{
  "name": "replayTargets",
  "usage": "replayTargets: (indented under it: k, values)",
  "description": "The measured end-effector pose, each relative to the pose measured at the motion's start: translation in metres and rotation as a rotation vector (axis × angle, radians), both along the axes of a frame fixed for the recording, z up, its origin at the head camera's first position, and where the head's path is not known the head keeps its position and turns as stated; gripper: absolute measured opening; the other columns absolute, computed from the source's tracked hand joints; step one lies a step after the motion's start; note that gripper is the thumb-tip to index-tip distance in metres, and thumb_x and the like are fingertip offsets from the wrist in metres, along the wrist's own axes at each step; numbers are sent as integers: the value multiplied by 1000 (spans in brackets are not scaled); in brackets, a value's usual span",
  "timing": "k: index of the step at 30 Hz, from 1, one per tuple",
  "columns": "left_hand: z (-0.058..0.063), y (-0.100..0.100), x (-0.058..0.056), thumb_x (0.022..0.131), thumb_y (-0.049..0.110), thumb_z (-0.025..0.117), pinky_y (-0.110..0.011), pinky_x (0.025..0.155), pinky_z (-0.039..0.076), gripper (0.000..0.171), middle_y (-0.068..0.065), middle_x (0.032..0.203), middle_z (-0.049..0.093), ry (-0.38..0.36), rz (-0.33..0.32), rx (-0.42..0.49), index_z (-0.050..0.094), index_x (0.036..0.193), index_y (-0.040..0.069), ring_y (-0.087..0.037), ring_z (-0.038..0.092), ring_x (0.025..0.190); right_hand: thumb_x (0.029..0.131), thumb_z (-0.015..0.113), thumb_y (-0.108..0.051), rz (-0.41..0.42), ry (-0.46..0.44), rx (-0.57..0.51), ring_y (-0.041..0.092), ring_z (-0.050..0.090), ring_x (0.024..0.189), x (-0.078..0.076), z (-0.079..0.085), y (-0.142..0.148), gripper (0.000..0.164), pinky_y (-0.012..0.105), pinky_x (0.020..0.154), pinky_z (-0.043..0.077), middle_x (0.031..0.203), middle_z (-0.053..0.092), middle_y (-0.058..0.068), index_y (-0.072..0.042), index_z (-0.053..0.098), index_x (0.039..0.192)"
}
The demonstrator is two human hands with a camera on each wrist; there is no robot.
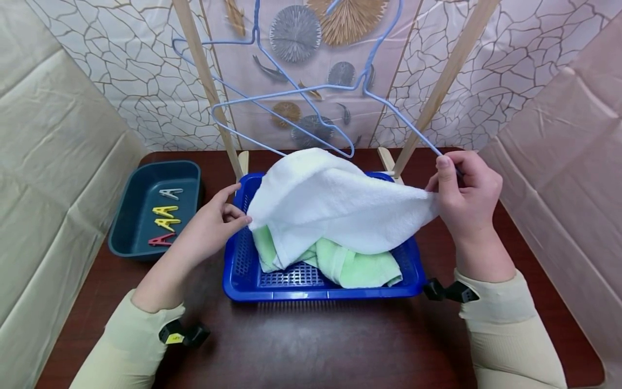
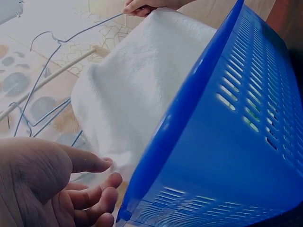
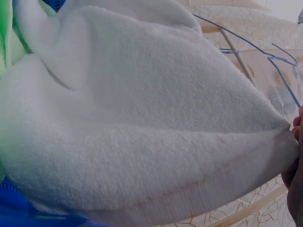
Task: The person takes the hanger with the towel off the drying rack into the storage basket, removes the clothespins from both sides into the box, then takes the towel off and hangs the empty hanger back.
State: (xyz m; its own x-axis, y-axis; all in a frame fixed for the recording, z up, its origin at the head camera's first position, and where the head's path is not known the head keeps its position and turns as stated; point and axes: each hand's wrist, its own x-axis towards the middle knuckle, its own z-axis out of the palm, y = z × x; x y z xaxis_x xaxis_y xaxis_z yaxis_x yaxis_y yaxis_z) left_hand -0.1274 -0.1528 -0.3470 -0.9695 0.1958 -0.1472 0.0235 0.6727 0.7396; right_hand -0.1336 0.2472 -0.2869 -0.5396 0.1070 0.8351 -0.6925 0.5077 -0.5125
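Note:
A white towel spreads over the blue basket, its right corner drawn up in my right hand. That hand also grips the right end of a blue wire hanger, thumb on top. In the right wrist view the towel fills most of the picture, tapering to the fingers at the right edge. My left hand is beside the basket's left rim, thumb tip at the towel's left edge. The left wrist view shows a gap between that hand's thumb and its loosely bent fingers.
Light green cloths lie in the basket under the towel. A second blue hanger hangs behind, between two wooden posts. To the left, a dark teal tub holds yellow clothespins, a red one and a grey one.

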Motion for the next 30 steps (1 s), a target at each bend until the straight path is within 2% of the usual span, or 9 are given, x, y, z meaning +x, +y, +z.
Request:
replayTargets:
  k: [5,11,19,26,30]
  values:
    - [1,1,0,88,40,60,-32,70,52,62,1,96,62,24,17,-22,34,142,25,-18,58,85,87,59,-4,-5,-2,8,-2,54,50,1,1,0,21,12,50,42,55,55,18,15,59,78]
    - [6,3,-2,87,48,56,-37,76,53,52,2,101,61,65,53,-59,46,134,27,-18,56,92,87,59,-3,1,-5,5,-2,55,50,1,1,-1,20,12,50,42,54,55,17,15,59,78]
    - [18,9,-5,86,51,54,-37,74,53,47,4,106,60,123,86,-35,52,128,30,-15,55,93,87,59,-4,-8,-17,25,-2,55,51,2,1,-2,20,12,51,43,56,56,18,14,60,79]
    - [30,18,-9,87,53,53,-34,71,51,48,8,111,60,219,75,-4,50,130,32,-13,53,93,87,59,-4,-3,-20,25,-1,55,51,2,2,-4,19,12,51,43,56,56,17,13,60,79]
    - [37,26,-11,86,54,53,-32,70,51,49,10,117,59,240,63,20,49,130,33,-12,52,95,87,59,-4,1,-19,26,-1,55,51,2,2,-6,19,12,51,43,56,56,17,13,60,78]
